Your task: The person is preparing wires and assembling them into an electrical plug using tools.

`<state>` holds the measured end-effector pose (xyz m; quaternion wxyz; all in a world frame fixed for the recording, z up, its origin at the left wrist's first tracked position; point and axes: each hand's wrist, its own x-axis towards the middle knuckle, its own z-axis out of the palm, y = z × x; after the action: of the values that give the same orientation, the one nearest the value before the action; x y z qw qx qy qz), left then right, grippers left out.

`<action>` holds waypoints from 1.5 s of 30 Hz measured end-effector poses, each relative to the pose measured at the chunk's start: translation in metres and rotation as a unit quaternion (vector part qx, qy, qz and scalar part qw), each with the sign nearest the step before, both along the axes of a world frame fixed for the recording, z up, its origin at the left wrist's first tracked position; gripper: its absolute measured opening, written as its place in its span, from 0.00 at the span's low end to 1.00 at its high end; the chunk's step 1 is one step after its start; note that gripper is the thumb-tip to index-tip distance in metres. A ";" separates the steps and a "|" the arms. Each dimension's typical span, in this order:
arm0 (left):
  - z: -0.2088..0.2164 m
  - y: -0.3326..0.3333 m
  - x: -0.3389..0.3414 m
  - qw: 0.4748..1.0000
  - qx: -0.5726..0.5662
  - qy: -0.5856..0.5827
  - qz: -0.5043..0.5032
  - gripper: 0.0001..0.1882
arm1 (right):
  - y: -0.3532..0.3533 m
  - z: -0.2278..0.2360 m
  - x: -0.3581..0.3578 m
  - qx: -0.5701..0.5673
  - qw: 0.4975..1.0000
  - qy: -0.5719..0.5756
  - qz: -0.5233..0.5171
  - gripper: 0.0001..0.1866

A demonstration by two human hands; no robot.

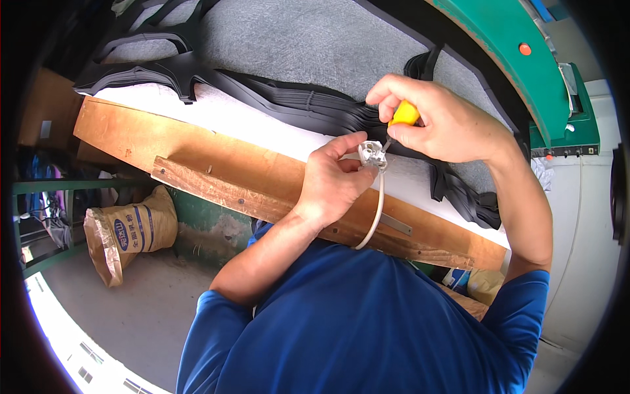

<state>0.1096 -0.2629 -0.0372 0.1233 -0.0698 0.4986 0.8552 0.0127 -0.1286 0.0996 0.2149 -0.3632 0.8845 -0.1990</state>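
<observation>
Between the thumb and fingers of my left hand (333, 176) is a small white electrical fitting (372, 153), its inside facing up with metal parts showing. A white cable (378, 213) runs from it, curving down toward my shirt. My right hand (441, 118) grips a screwdriver by its yellow handle (405, 114). The screwdriver's shaft points down and left, and its tip meets the fitting or sits just over it; the exact contact is too small to tell. Both hands are above the front edge of the workbench, close together.
Stacked black cut sheets (275, 98) lie on a white layer over the wooden bench edge (197, 141). A green machine arm (505, 52) arches at the upper right, beside a green control box (577, 125). A brown paper sack (134, 230) lies on the floor at left.
</observation>
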 end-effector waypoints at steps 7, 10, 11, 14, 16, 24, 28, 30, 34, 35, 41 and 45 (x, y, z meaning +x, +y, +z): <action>0.005 -0.003 0.001 1.000 0.004 0.000 0.004 0.26 | -0.007 -0.002 0.002 0.047 0.996 0.033 -0.061 0.13; 0.003 -0.001 0.001 1.000 -0.001 -0.008 0.006 0.26 | 0.004 -0.014 -0.002 -0.117 0.988 0.074 0.065 0.13; -0.001 0.001 0.001 1.000 0.011 0.007 0.017 0.26 | 0.003 -0.014 0.000 -0.107 0.986 0.092 0.083 0.14; -0.002 -0.001 0.001 0.999 0.011 0.021 0.021 0.27 | -0.007 -0.002 0.004 0.010 0.995 0.095 0.027 0.17; -0.001 -0.002 0.001 1.000 0.000 0.019 0.015 0.27 | -0.009 0.001 0.003 0.071 0.997 0.025 -0.034 0.22; 0.002 -0.002 0.000 1.000 0.016 0.006 0.006 0.26 | -0.007 0.004 0.007 0.062 0.997 0.055 0.006 0.21; 0.001 -0.002 0.001 1.000 0.008 0.004 0.012 0.25 | -0.002 -0.004 -0.003 -0.011 1.000 0.026 0.008 0.19; 0.001 -0.001 0.000 1.000 0.015 0.003 0.015 0.25 | 0.002 -0.009 -0.003 -0.075 0.991 0.064 0.087 0.18; 0.002 -0.003 0.000 1.000 0.021 0.019 0.000 0.25 | -0.014 0.002 0.006 0.050 0.994 0.096 0.011 0.17; 0.002 -0.003 0.000 1.000 0.018 0.012 0.005 0.25 | -0.019 0.007 0.007 0.154 0.984 0.065 -0.058 0.17; -0.002 -0.001 0.002 1.000 0.009 0.011 0.015 0.26 | -0.006 -0.001 0.005 -0.068 0.991 0.071 0.087 0.17; -0.003 -0.001 0.003 0.999 0.006 0.028 0.029 0.27 | -0.015 0.007 0.011 0.077 0.996 0.037 -0.015 0.20</action>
<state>0.1128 -0.2643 -0.0403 0.0851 -0.0596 0.4947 0.8628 0.0241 -0.1437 0.1070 0.2064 -0.3394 0.9098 -0.1200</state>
